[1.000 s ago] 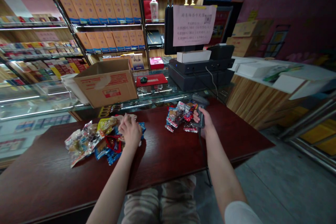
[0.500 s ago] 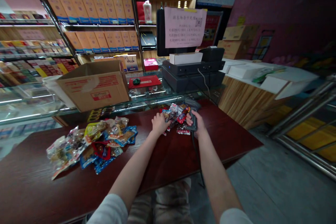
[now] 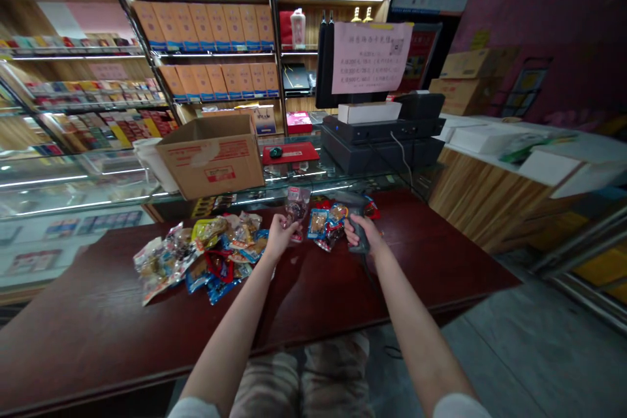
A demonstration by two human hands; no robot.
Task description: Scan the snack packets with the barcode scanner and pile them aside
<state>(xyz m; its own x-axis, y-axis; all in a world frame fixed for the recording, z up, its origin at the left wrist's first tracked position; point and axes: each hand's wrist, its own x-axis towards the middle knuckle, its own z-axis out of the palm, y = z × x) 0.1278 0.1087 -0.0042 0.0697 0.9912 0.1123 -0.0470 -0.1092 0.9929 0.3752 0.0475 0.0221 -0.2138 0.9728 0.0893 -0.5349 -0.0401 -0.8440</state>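
Packet point(image 3: 296, 202) in left hand point(image 3: 279, 237), scanner point(image 3: 357, 209) (dark) in right hand point(image 3: 373, 235)

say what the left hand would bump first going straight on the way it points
Beyond the packet it holds, the left hand would probably meet the glass counter behind the table; depth is unclear, so it might pass above.

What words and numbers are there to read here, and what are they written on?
"200元" – pink paper sign on the dark monitor
"300元" – same sign, one line lower
"500元" – same sign, next line down
Other writing on the sign: too blurred to be sure.
Red print on the cardboard box: too blurred.
Packet in the left hand, snack pile, orange shelf boxes: print too small.
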